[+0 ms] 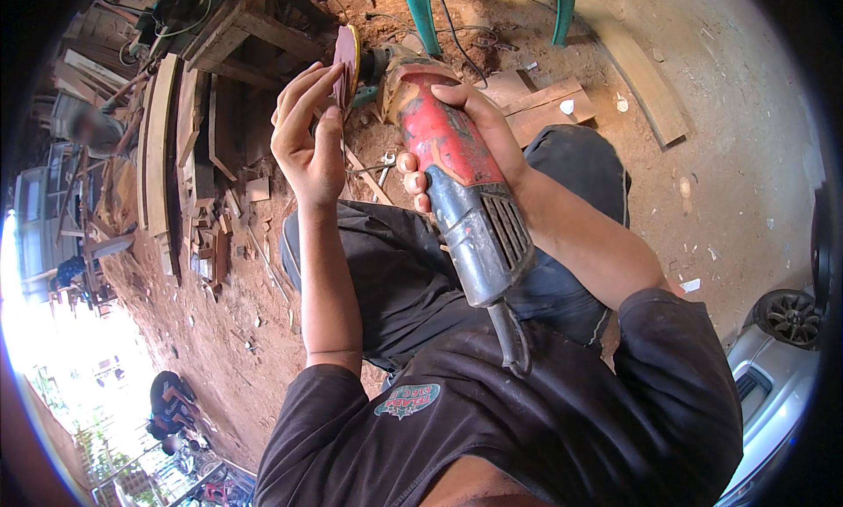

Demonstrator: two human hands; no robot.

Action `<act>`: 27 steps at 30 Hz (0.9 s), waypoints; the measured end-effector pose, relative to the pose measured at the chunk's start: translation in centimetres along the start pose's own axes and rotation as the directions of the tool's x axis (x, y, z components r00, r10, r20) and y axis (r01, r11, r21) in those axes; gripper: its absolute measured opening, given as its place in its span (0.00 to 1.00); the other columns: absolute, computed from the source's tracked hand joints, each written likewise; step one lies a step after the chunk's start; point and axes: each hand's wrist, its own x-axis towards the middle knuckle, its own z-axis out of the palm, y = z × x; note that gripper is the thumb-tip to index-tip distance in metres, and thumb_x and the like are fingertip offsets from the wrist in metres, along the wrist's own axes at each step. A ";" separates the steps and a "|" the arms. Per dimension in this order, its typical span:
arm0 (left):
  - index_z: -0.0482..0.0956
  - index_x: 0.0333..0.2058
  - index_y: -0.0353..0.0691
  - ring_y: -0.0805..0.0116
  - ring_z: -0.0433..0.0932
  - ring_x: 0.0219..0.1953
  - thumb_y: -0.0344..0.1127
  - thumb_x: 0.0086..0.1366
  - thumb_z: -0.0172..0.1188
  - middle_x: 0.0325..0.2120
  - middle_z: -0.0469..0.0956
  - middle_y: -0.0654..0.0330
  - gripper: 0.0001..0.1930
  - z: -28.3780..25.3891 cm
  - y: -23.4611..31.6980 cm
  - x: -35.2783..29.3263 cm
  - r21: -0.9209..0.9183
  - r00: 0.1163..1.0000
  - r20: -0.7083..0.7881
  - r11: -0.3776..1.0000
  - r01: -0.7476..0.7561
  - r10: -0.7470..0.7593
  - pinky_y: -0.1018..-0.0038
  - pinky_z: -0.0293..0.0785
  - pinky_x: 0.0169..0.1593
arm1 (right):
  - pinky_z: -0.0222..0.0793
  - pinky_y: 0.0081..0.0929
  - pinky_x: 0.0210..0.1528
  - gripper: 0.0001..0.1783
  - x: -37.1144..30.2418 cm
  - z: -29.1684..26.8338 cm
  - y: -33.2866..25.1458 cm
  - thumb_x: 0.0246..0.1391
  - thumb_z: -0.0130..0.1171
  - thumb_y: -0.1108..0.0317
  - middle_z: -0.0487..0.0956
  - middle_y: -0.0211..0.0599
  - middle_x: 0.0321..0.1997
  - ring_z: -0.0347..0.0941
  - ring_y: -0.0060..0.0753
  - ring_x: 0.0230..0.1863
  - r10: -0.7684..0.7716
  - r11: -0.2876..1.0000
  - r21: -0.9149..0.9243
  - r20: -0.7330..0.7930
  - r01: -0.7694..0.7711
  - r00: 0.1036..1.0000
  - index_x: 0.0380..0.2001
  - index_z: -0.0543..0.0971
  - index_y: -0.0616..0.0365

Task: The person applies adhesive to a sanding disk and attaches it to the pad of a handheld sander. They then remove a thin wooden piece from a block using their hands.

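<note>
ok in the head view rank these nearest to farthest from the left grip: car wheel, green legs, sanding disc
1. Sanding disc, beside the left grip
2. Green legs, at the top edge
3. Car wheel, far right, lower down

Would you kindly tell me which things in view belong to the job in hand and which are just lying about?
In the job:
red-and-black power tool, in the right hand
pink disc, at the left hand

Lying about:
long boards, left
wood offcuts
plank, right

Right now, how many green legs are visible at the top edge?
2: left green leg, beyond the power tool; right green leg, near the long plank. Others may be hidden.
</note>
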 end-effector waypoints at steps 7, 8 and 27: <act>0.75 0.61 0.34 0.60 0.69 0.65 0.37 0.73 0.54 0.59 0.76 0.51 0.22 0.4 0.6 0.1 -0.159 0.949 -0.083 0.944 0.290 -0.305 0.64 0.57 0.70 | 0.82 0.46 0.29 0.30 0.0 0.0 0.2 0.56 0.56 0.40 0.77 0.47 0.29 0.79 0.45 0.26 0.041 0.998 -0.043 -0.038 -0.043 0.998 0.41 0.71 0.59; 0.73 0.62 0.34 0.62 0.68 0.65 0.36 0.73 0.55 0.61 0.74 0.52 0.22 0.3 0.4 0.0 -0.228 0.932 -0.066 0.915 0.333 -0.356 0.66 0.58 0.69 | 0.82 0.45 0.29 0.30 0.0 0.0 0.3 0.56 0.56 0.40 0.78 0.47 0.29 0.80 0.44 0.26 0.044 0.998 -0.052 -0.033 -0.046 0.998 0.41 0.72 0.60; 0.58 0.70 0.37 0.66 0.60 0.70 0.52 0.71 0.58 0.68 0.63 0.56 0.37 -0.7 -0.9 -0.3 -0.473 0.816 0.274 0.668 0.575 -0.509 0.67 0.51 0.71 | 0.83 0.49 0.30 0.30 -0.3 0.1 1.1 0.59 0.51 0.42 0.80 0.53 0.31 0.81 0.48 0.27 0.066 0.989 -0.134 -0.005 -0.066 0.998 0.45 0.74 0.63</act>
